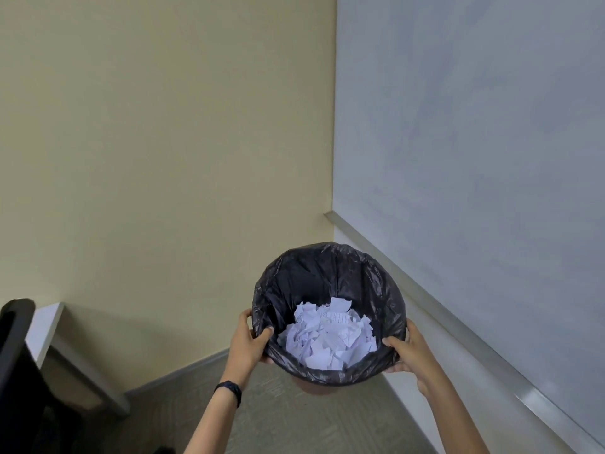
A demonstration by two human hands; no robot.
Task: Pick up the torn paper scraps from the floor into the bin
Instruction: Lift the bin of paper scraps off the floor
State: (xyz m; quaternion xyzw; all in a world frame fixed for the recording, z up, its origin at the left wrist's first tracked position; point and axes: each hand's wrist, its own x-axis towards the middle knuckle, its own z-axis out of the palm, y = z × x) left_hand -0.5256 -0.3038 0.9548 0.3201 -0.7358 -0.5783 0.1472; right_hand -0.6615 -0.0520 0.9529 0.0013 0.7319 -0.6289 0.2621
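Corner of a room: cream wall on our left, a large whiteboard on our right with a metal tray rail along its lower edge. Grey carpet floor below, with a grey baseboard at the foot of the cream wall. Far left we see the dark back of a chair and, behind it, the corner of a white desk on a metal leg.

We hold the bin up off the floor in front of us with both hands, its opening tipped toward the camera. It is lined with a black plastic bag folded over the rim; a bit of the bin's brownish body shows under the liner at the bottom edge.

Torn paper scraps lie in a loose white heap at the bottom of the bin, some with faint printed text. We see no scraps on the visible patch of carpet.

Our left hand grips the left rim, thumb hooked over the edge inside the liner, fingers wrapped round the outside. A dark wristband sits on that wrist. Our right hand grips the right rim the same way, thumb on the inside, fingers curled under the outside. Both forearms reach up from the bottom of the frame, bare.
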